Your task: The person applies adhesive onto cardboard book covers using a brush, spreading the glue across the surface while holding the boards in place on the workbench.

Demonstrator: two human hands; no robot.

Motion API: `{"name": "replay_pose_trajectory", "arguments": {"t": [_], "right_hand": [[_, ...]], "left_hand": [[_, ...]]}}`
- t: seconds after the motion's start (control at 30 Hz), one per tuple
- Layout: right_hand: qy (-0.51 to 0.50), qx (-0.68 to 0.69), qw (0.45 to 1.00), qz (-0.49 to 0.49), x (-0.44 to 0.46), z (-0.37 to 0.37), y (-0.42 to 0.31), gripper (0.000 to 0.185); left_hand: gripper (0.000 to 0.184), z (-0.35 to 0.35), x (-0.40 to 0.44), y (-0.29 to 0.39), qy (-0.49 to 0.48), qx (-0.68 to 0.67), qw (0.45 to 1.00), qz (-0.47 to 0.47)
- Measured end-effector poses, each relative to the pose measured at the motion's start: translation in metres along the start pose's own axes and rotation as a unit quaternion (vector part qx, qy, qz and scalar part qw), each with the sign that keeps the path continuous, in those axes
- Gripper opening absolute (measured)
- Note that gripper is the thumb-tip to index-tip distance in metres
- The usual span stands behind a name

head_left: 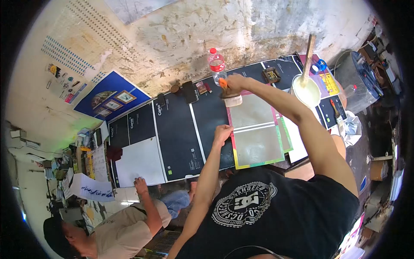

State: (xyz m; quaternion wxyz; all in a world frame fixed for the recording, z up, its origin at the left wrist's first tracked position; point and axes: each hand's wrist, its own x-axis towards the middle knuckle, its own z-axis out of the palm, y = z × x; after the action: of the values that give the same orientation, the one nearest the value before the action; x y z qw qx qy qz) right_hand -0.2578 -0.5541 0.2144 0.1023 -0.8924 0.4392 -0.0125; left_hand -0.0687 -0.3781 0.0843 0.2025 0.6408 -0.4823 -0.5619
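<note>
My right hand (235, 83) is closed round the handle of a wide flat brush (233, 101) with pale bristles and an orange handle end. The bristles are over the top left corner of a grey sheet (258, 144) edged with pink, yellow and green tape. At that sheet's left edge is my left hand (223, 134), its fingers closed on the border. Under the sheet, at its right, another green-edged sheet (286, 136) shows in part. A white bucket (307, 91) of creamy liquid stands to the right, a wooden stick (308, 56) leaning in it.
A red-capped plastic bottle (217, 67) stands by the wall, near my right hand. Black boards (179, 142) cover the table. At the left, a co-worker's hand (140, 185) rests on a white sheet (140, 162). A phone (189, 92) and a small tray (271, 75) lie along the back.
</note>
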Motion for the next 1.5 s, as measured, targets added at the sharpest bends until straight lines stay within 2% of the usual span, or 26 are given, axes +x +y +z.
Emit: {"name": "replay_pose_trajectory", "arguments": {"t": [0.1, 0.2, 0.3, 0.4, 0.43, 0.53, 0.57, 0.6, 0.67, 0.73, 0.77, 0.87, 0.93, 0.97, 1.0, 1.03, 1.07, 1.1, 1.13, 1.2, 1.27, 1.3, 1.33, 1.4, 1.43, 1.5], "right_hand": [[0.029, 0.022, 0.999, 0.012, 0.001, -0.033, -0.012, 0.041], [0.074, 0.094, 0.987, -0.111, -0.003, -0.037, -0.013, 0.043], [0.027, 0.015, 0.998, 0.056, -0.014, -0.037, -0.021, 0.04], [0.153, 0.118, 0.98, 0.046, -0.031, -0.023, 0.003, 0.04], [0.135, 0.177, 0.975, 0.015, -0.039, -0.017, 0.007, 0.045], [0.042, 0.027, 0.987, 0.153, -0.08, -0.018, 0.017, 0.051], [0.092, 0.105, 0.968, 0.211, -0.085, -0.009, 0.038, 0.052], [0.194, 0.073, 0.953, 0.222, -0.093, -0.009, 0.044, 0.055], [0.232, 0.148, 0.941, 0.198, -0.117, -0.002, 0.045, 0.054], [0.219, 0.165, 0.952, 0.133, -0.138, 0.009, 0.033, 0.049], [0.164, 0.121, 0.937, 0.283, -0.143, 0.007, 0.028, 0.042], [0.315, 0.066, 0.861, 0.395, -0.169, 0.0, 0.037, 0.033], [0.498, 0.217, 0.805, 0.238, -0.204, 0.017, 0.072, 0.031], [0.513, 0.336, 0.746, 0.259, -0.224, -0.006, 0.052, 0.031], [0.542, 0.251, 0.724, 0.346, -0.247, -0.018, 0.048, 0.032], [0.504, 0.194, 0.719, 0.438, -0.279, -0.014, 0.071, 0.031], [0.525, 0.335, 0.69, 0.369, -0.303, -0.033, 0.052, 0.033], [0.528, 0.308, 0.646, 0.458, -0.314, -0.051, 0.029, 0.034], [0.555, 0.367, 0.625, 0.409, -0.326, -0.059, 0.013, 0.034], [0.564, 0.451, 0.574, 0.388, -0.36, -0.048, 0.022, 0.032], [0.572, 0.457, 0.56, 0.388, -0.384, -0.044, 0.021, 0.03], [0.579, 0.45, 0.554, 0.395, -0.389, -0.042, 0.016, 0.029], [0.584, 0.443, 0.547, 0.404, -0.393, -0.039, 0.016, 0.029], [0.593, 0.439, 0.539, 0.406, -0.401, -0.04, 0.009, 0.025], [0.598, 0.443, 0.538, 0.396, -0.399, -0.046, -0.002, 0.023], [0.609, 0.443, 0.544, 0.371, -0.401, -0.052, -0.006, 0.021]], "left_hand": [[0.026, -0.002, -0.011, 0.014, 0.007, -0.003, 1.0, 0.007], [0.027, -0.002, -0.01, 0.013, 0.01, 0.01, 1.0, 0.003], [0.027, 0.0, -0.005, 0.006, 0.021, 0.003, 1.0, 0.001], [0.027, -0.001, -0.007, 0.007, 0.029, 0.019, 0.999, 0.012], [0.027, 0.0, -0.003, 0.003, 0.024, 0.033, 0.999, 0.007], [0.029, 0.0, -0.003, -0.001, 0.024, 0.051, 0.998, -0.005], [0.03, 0.0, -0.009, 0.003, 0.034, 0.043, 0.998, -0.007], [0.03, 0.001, -0.007, 0.008, 0.046, 0.031, 0.998, -0.003], [0.031, 0.003, -0.005, 0.007, 0.044, 0.048, 0.998, 0.003], [0.03, 0.001, 0.002, -0.001, 0.013, 0.019, 1.0, 0.02], [0.03, 0.001, 0.004, -0.003, 0.009, -0.002, 1.0, -0.006], [0.03, -0.003, -0.009, 0.001, 0.067, -0.001, 0.998, 0.01], [0.03, -0.024, -0.026, 0.001, 0.096, -0.031, 0.995, 0.001], [0.028, -0.039, -0.027, -0.014, 0.093, -0.063, 0.994, 0.007], [0.026, -0.056, -0.025, -0.031, 0.094, -0.095, 0.991, 0.016], [0.024, -0.078, -0.018, -0.055, 0.092, -0.086, 0.992, 0.009], [0.022, -0.1, -0.015, -0.079, 0.091, -0.078, 0.993, -0.002], [0.021, -0.121, -0.031, -0.083, 0.089, -0.122, 0.988, -0.019], [0.021, -0.143, -0.046, -0.082, 0.088, -0.165, 0.982, -0.031], [0.023, -0.183, -0.055, -0.098, 0.111, -0.157, 0.979, -0.062], [0.024, -0.223, -0.036, -0.153, 0.144, -0.064, 0.984, -0.089], [0.025, -0.236, -0.032, -0.166, 0.155, 0.054, 0.98, -0.115], [0.025, -0.249, -0.029, -0.174, 0.161, 0.173, 0.961, -0.143], [0.024, -0.275, -0.005, -0.231, 0.162, 0.298, 0.931, -0.135], [0.027, -0.275, -0.006, -0.236, 0.161, 0.357, 0.911, -0.128], [0.038, -0.256, -0.024, -0.216, 0.399, 0.299, 0.854, -0.151]]}}
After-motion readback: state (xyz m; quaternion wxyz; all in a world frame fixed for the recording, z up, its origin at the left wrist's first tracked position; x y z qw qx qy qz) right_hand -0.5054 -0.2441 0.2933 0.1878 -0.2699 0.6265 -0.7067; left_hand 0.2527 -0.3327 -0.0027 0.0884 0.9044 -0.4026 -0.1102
